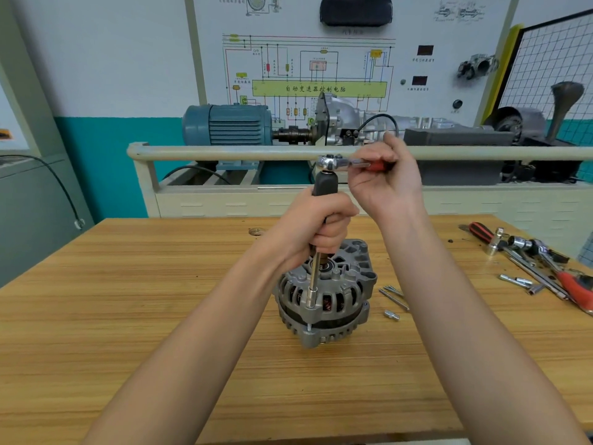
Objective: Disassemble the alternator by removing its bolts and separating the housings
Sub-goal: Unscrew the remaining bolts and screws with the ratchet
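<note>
Wooden table [128, 316], alternator [324, 293] standing upright near its middle, well back from the near edge. Wide bare wood to the left and in front of it, both forearms crossing that front space.

Left hand [316, 228] wrapped tight around the black handle of a driver [316, 252] held upright; its silver shaft runs down to a socket seated on a bolt at the alternator's front rim. Right hand [385, 181] above, fingers curled around the red grip of a ratchet [340, 162] that sits crosswise on top of the driver handle. Ratchet head blurred.

Just right of the alternator, on the wood: loose bolts [393, 298], two long ones and a short one nearer the front, close to the right forearm but apart from it. Far right table edge: pile of tools [539, 264], red-handled ratchets, sockets, extension bars, some overlapping.

Behind the table: pale rail [224, 152] running across, level with the ratchet. Past it a blue motor [229, 125] coupled to a gearbox [346, 120], and a wiring diagram board [305, 69] on the wall. Wire grid panel [552, 59] at upper right.
</note>
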Tool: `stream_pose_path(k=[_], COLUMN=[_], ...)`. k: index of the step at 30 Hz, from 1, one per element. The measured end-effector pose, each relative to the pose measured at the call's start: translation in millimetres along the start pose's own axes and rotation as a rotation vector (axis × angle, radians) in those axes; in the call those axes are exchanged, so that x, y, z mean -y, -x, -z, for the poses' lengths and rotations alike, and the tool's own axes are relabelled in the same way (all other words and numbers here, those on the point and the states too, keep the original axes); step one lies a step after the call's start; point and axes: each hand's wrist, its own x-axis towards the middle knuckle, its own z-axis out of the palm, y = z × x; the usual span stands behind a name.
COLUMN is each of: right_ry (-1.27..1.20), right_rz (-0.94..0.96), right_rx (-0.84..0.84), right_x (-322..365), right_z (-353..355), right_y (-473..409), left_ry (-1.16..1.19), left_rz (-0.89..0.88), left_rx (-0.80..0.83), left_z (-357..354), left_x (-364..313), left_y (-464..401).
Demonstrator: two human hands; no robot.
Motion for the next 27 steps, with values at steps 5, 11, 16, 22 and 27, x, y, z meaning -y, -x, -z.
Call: stream_pose_path(k=[5,11,16,22,27], right_ry=[0.875,1.755,2.262,2.495,2.758], right_rz=[0.056,0.194,0.116,-0.048,-0.026], right_rx=[-0.122,-0.121,-0.067,-0.093,-0.154], right_x=[-11,-40,-57,-58,-65], right_z=[-8,-45,-65,-88,-92], right_y=[28,57,51,49,31], left_ry=[-0.08,-0.179,-0.356,-0.274,-0.292], left_rz=[-0.1,-0.144,-0.168,-0.215,-0.186], left_rx=[-0.205,-0.465,-0.557,-0.613,-0.526], left_z=[-10,-17,-22,-28,-25], left_x=[4,4,2,7,6], left_y=[4,8,10,7,9])
